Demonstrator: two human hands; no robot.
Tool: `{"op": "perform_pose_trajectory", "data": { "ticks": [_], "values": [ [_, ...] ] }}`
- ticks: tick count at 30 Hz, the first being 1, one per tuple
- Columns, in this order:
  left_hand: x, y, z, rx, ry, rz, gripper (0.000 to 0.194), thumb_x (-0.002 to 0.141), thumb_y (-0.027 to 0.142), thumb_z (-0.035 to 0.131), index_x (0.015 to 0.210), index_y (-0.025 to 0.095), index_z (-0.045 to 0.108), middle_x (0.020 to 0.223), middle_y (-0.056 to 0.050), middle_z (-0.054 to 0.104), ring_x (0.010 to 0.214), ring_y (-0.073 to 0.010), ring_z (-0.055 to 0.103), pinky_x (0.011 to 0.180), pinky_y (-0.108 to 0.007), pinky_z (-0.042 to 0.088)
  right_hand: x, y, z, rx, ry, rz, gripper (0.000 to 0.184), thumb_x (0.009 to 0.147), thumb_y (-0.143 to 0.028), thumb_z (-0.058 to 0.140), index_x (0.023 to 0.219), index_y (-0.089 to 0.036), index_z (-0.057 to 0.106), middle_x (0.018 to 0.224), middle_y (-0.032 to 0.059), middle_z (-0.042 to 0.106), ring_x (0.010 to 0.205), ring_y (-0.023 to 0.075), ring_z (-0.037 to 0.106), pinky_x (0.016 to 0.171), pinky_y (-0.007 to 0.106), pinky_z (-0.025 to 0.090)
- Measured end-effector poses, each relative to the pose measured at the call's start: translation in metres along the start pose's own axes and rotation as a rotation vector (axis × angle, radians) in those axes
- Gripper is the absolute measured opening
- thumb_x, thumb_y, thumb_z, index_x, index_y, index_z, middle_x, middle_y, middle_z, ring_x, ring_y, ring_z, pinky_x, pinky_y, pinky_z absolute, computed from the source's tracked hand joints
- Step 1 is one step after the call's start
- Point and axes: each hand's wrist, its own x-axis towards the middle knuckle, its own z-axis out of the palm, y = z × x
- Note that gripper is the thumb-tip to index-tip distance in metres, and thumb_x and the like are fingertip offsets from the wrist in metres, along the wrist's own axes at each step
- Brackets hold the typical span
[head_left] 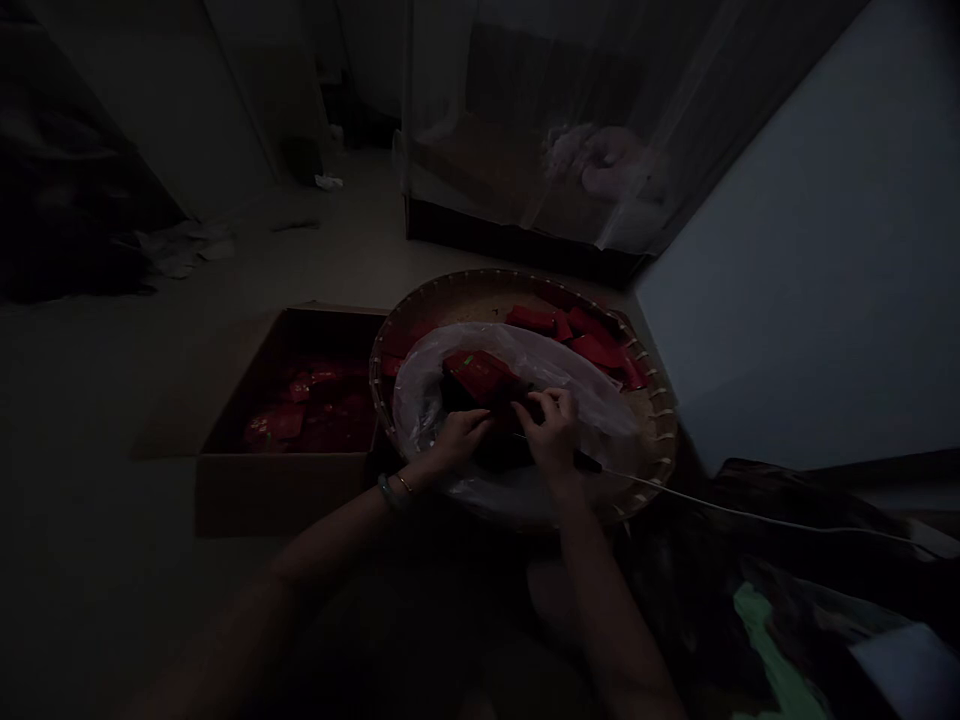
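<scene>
The picture is very dark. My left hand (463, 438), with a bracelet and a bangle at the wrist, has its thumb and fingers pinched together. My right hand (551, 425) pinches opposite it, a short gap away. Between the fingertips is what looks like the dark edge of a red packet, its outline mostly lost in shadow. Just beyond lies another red packet (480, 375) with a small green mark, on a clear plastic bag (420, 385). The bag rests in a round woven bamboo tray (660, 410). A dark handle (587, 462) with a white cord sits beside my right wrist.
More red packets (600, 345) lie along the tray's far right side. An open cardboard box (281, 490) with several red packets stands to the left. The white cord (750, 513) runs off right. Beyond are a netted bed (525, 215) and a pale wall (810, 280).
</scene>
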Motion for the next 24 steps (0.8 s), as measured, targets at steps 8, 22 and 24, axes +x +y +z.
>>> {"op": "perform_pose_trajectory", "data": {
  "ticks": [8,22,24],
  "values": [
    [0.003,-0.002,0.0,-0.126,0.144,-0.124,0.027,0.079,0.036,0.058,0.087,0.014,0.071,0.08,-0.003,0.071,0.07,-0.0157,0.06,0.062,-0.023,0.045,0.006,-0.001,-0.019,0.143,-0.221,-0.064,0.018,0.087,-0.029,0.05,0.082,-0.021,0.065,0.081,0.0061,0.066,0.081,0.0199,0.059,0.077,0.034,0.047],
    [0.011,-0.008,-0.005,-0.587,0.049,-0.179,0.039,0.075,0.037,0.064,0.107,0.015,0.067,0.098,-0.007,0.072,0.085,-0.0198,0.066,0.077,-0.031,0.052,-0.007,0.005,-0.015,0.801,-0.491,0.554,0.037,0.076,-0.053,0.058,0.093,-0.02,0.058,0.088,0.0016,0.066,0.074,0.0157,0.063,0.067,0.03,0.055],
    [0.011,-0.01,-0.007,-0.597,-0.033,-0.167,0.04,0.074,0.037,0.065,0.108,0.015,0.067,0.099,-0.006,0.071,0.086,-0.0203,0.066,0.078,-0.032,0.052,-0.009,0.006,-0.014,0.833,-0.517,0.593,0.042,0.071,-0.054,0.064,0.093,-0.018,0.062,0.087,0.0026,0.067,0.073,0.0167,0.063,0.07,0.032,0.055]
  ]
}}
